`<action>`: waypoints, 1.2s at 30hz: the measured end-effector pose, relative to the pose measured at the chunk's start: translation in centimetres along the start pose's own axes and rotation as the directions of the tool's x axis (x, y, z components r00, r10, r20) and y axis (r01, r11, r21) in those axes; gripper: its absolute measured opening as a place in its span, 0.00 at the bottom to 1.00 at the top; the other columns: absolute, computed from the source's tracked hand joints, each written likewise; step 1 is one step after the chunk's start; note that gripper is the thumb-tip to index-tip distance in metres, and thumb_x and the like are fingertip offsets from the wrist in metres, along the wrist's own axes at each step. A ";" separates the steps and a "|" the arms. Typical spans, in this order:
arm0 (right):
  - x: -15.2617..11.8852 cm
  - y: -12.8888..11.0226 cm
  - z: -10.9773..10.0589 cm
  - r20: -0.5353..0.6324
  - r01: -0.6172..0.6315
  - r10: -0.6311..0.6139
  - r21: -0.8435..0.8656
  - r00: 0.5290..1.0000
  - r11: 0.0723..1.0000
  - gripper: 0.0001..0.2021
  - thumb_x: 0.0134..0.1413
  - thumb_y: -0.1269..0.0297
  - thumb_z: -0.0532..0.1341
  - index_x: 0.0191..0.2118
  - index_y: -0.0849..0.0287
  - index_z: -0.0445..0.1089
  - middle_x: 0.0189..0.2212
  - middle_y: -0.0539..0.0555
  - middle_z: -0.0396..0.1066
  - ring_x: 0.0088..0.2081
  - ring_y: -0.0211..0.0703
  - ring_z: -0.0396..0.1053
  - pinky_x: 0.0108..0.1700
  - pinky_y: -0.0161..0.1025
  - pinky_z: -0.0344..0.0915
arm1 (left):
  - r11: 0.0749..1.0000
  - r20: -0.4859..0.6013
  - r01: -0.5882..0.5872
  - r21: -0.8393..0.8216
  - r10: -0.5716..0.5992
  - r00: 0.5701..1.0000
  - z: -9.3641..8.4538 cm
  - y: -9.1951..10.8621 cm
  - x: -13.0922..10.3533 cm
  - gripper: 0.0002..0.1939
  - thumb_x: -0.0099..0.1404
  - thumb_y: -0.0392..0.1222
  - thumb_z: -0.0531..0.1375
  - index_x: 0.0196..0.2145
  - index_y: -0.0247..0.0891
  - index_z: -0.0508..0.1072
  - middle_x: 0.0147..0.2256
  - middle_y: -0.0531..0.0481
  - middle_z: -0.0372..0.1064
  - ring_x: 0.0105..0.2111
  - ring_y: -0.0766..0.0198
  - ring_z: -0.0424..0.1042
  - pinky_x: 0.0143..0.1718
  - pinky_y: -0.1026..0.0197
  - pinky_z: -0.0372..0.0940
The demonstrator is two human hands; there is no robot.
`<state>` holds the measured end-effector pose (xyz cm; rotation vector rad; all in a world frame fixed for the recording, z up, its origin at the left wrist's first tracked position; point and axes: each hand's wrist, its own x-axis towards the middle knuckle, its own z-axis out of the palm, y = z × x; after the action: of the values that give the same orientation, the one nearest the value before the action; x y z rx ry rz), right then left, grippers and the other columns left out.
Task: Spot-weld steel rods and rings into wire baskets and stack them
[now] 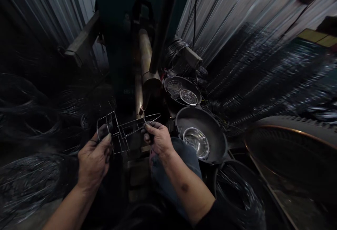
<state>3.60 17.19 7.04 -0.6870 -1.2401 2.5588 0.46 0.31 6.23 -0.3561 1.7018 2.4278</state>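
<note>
A thin wire frame point(120, 131) with crossing rods and curved ends is held up between my two hands. Around its left, curved part, the fingers of my left hand point(95, 155) are closed. My right hand point(157, 137) pinches the narrow wire loop at the frame's right end. Just beyond the frame, the copper-coloured tip point(141, 110) of a machine electrode sits close to the wire, under a thick brass cylinder point(146, 52). Whether the tip touches the wire I cannot tell.
At the right, a dark round pan point(219, 135) holds a shiny metal bowl point(202, 141). Behind it, another pan point(199, 92) contains wire pieces and a small dish. Wire bundles point(237, 188) lie lower right, with more at the left. A large copper-rimmed basin point(289, 131) stands far right.
</note>
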 end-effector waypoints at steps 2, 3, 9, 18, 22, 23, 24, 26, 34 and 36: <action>0.4 -0.4 0.5 0.001 0.021 -0.021 -0.001 1.000 1.000 0.16 0.28 0.62 0.73 0.25 0.63 0.69 0.18 0.51 0.71 0.13 0.30 0.59 0.14 0.27 0.50 | 1.000 0.007 -0.011 0.019 0.011 1.000 0.3 0.4 0.4 0.28 0.49 0.45 0.69 0.49 0.40 0.74 0.17 0.60 0.54 0.16 0.77 0.52 0.15 0.74 0.51; 0.6 -0.6 0.7 0.000 0.028 -0.028 0.002 1.000 1.000 0.16 0.29 0.63 0.73 0.25 0.63 0.69 0.17 0.51 0.71 0.13 0.30 0.59 0.14 0.27 0.50 | 1.000 0.008 -0.015 0.027 0.015 1.000 0.5 0.6 0.7 0.27 0.50 0.46 0.69 0.48 0.40 0.74 0.17 0.60 0.54 0.16 0.77 0.52 0.15 0.74 0.50; 1.3 -1.1 1.3 0.001 0.056 -0.056 0.025 0.998 0.998 0.13 0.32 0.65 0.72 0.26 0.63 0.69 0.17 0.51 0.71 0.13 0.30 0.59 0.14 0.27 0.49 | 0.998 0.018 0.001 0.064 -0.002 1.000 1.1 1.7 1.3 0.23 0.50 0.46 0.68 0.45 0.39 0.75 0.17 0.61 0.53 0.15 0.77 0.52 0.13 0.74 0.48; 1.2 -1.2 1.7 -0.015 0.035 -0.035 -0.003 0.999 0.999 0.12 0.35 0.63 0.71 0.25 0.62 0.68 0.17 0.50 0.70 0.14 0.30 0.58 0.15 0.29 0.51 | 0.987 -0.037 0.074 0.141 -0.070 0.997 1.8 2.8 1.1 0.25 0.48 0.48 0.69 0.45 0.41 0.75 0.16 0.61 0.55 0.13 0.76 0.55 0.11 0.76 0.49; 0.8 -2.1 0.3 0.007 0.197 -0.212 -0.401 0.977 0.895 0.10 0.41 0.59 0.68 0.26 0.61 0.71 0.19 0.50 0.70 0.17 0.34 0.61 0.19 0.33 0.59 | 0.993 -0.036 0.066 0.097 -0.063 0.997 1.8 3.1 1.2 0.24 0.46 0.47 0.69 0.42 0.39 0.76 0.17 0.60 0.56 0.13 0.77 0.54 0.11 0.76 0.50; 0.8 -2.6 -0.2 0.020 0.292 -0.339 -0.554 0.941 0.780 0.09 0.42 0.60 0.67 0.28 0.60 0.73 0.22 0.51 0.71 0.21 0.36 0.65 0.23 0.35 0.63 | 0.993 -0.027 0.058 0.108 -0.055 0.998 1.8 3.2 1.2 0.23 0.47 0.47 0.69 0.42 0.39 0.76 0.17 0.60 0.56 0.13 0.77 0.53 0.11 0.76 0.49; 0.8 -3.2 -0.7 0.057 0.378 -0.472 -0.684 0.880 0.624 0.08 0.42 0.62 0.67 0.31 0.59 0.74 0.27 0.52 0.73 0.27 0.39 0.69 0.30 0.37 0.67 | 0.991 -0.019 0.053 0.126 -0.051 0.999 1.8 3.4 1.2 0.23 0.47 0.47 0.69 0.42 0.39 0.76 0.17 0.60 0.56 0.12 0.77 0.53 0.10 0.75 0.48; 1.2 -4.3 -1.5 0.193 0.480 -0.639 -0.820 0.745 0.312 0.12 0.41 0.67 0.68 0.37 0.56 0.76 0.38 0.53 0.74 0.40 0.44 0.71 0.44 0.40 0.68 | 0.985 -0.011 0.056 0.163 -0.055 0.998 1.7 3.6 1.3 0.21 0.48 0.47 0.69 0.40 0.38 0.76 0.16 0.60 0.54 0.11 0.76 0.51 0.07 0.74 0.43; 4.5 -6.0 -1.6 0.477 0.589 -0.554 -0.808 0.683 0.030 0.08 0.48 0.70 0.65 0.36 0.54 0.77 0.37 0.51 0.74 0.39 0.42 0.73 0.45 0.35 0.67 | 0.987 0.017 0.017 0.158 -0.020 1.000 1.3 3.9 2.8 0.15 0.49 0.47 0.69 0.32 0.38 0.74 0.15 0.60 0.51 0.11 0.76 0.49 0.07 0.73 0.41; 5.0 -6.1 -1.5 0.493 0.598 -0.544 -0.801 0.679 0.020 0.08 0.49 0.70 0.65 0.37 0.55 0.77 0.37 0.51 0.75 0.39 0.42 0.73 0.45 0.35 0.67 | 0.987 0.012 0.029 0.157 -0.031 0.999 1.5 4.0 3.2 0.14 0.48 0.46 0.69 0.29 0.37 0.72 0.14 0.61 0.51 0.11 0.76 0.50 0.07 0.73 0.42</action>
<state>-0.07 23.96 9.42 -0.1057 -2.4016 0.9143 -3.81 0.29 9.44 -0.3394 1.8523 2.2507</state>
